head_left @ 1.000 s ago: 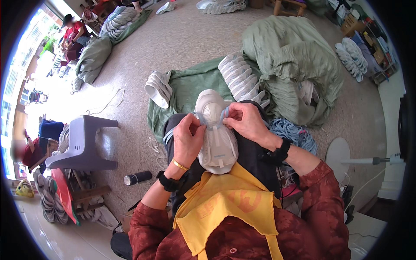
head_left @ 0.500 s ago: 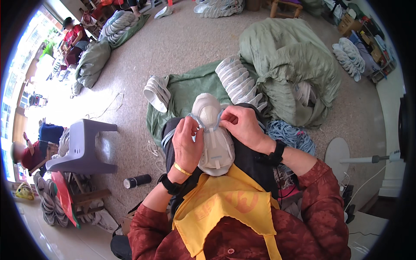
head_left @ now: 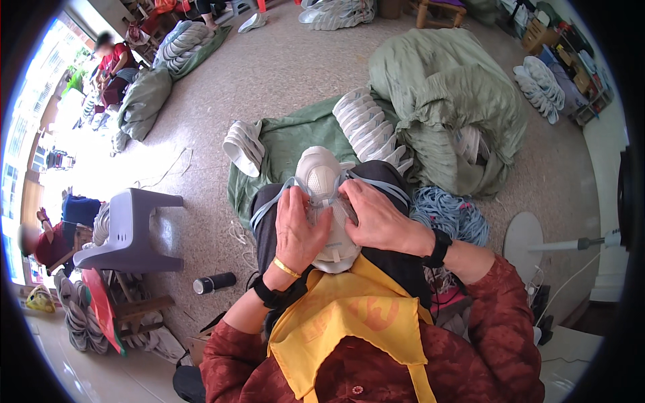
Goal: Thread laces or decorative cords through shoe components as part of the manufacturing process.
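Note:
On my lap lies a white and pale grey shoe upper (head_left: 318, 163), its toe pointing away from me. A light blue shoelace (head_left: 379, 185) runs through it, and its ends drape over both dark trouser legs. My left hand (head_left: 300, 225) is closed on the left edge of the upper, thumb on top near the lacing. From the other side my right hand (head_left: 376, 213) grips the right edge, its thumb lying over the middle of the upper. The undersides of the fingers are hidden.
Stacked white shoe uppers (head_left: 371, 124) and a smaller stack (head_left: 243, 148) lie on a green cloth (head_left: 295, 134). Beside them are a large green sack (head_left: 450, 87) and a heap of blue laces (head_left: 451, 215). A grey plastic chair (head_left: 131, 228) and black bottle (head_left: 213, 283) stand left.
Both hands have shifted down off the lace loops near the tongue and onto the sides of the upper. The lace ends now lie out sideways across my legs.

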`<state>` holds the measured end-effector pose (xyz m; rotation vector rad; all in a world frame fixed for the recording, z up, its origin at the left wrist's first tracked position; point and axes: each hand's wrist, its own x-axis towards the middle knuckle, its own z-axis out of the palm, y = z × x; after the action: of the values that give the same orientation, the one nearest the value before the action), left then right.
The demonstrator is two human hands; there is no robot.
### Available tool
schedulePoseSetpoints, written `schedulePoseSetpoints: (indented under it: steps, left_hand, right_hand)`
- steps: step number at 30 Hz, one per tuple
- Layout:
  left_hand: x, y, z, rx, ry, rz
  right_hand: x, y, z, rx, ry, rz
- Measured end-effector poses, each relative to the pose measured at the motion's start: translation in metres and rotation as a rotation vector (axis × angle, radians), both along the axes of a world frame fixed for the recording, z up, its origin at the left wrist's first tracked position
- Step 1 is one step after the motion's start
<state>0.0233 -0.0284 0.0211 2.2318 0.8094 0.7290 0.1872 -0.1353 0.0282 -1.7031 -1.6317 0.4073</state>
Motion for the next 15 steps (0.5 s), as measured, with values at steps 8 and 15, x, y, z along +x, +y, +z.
schedulePoseSetpoints:
  steps: [8,15]
  left_hand:
    - [0.014,-0.007,-0.002,0.101,0.084,0.056]
    - [0.023,-0.012,-0.002,0.121,0.139,0.097]
  right_hand:
    - [0.000,0.021,-0.024,0.016,-0.069,-0.096]
    - [0.003,0.012,-0.016,0.094,0.010,-0.102]
